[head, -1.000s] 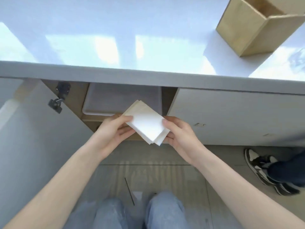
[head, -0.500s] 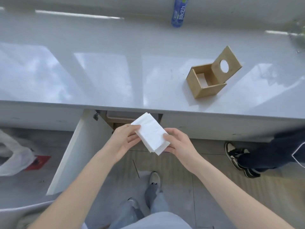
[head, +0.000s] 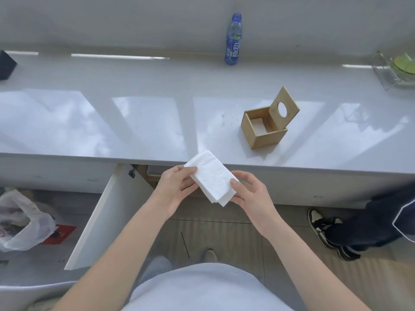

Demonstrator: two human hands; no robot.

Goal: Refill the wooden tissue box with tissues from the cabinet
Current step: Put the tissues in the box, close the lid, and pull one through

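A white stack of tissues (head: 211, 176) is held in front of the counter's front edge, its far corner just over the counter. My left hand (head: 176, 187) grips its left side and my right hand (head: 249, 194) pinches its near right corner. The wooden tissue box (head: 265, 138) stands on the white counter (head: 134, 122), up and to the right of the tissues. Its lid (head: 285, 108), with a round hole, is tilted up and open; the inside looks empty. Below my hands the cabinet door (head: 105, 218) hangs open.
A blue drink bottle (head: 234, 41) stands at the counter's back. A clear rack with a green item (head: 397, 68) sits far right, a dark object (head: 5, 65) far left. On the floor lie a plastic bag (head: 20, 221) at left and another person's shoes (head: 325, 230) at right.
The view has risen from cabinet level to above the counter. Both hands have lifted the tissue stack out of the cabinet up to the counter edge, still holding it.
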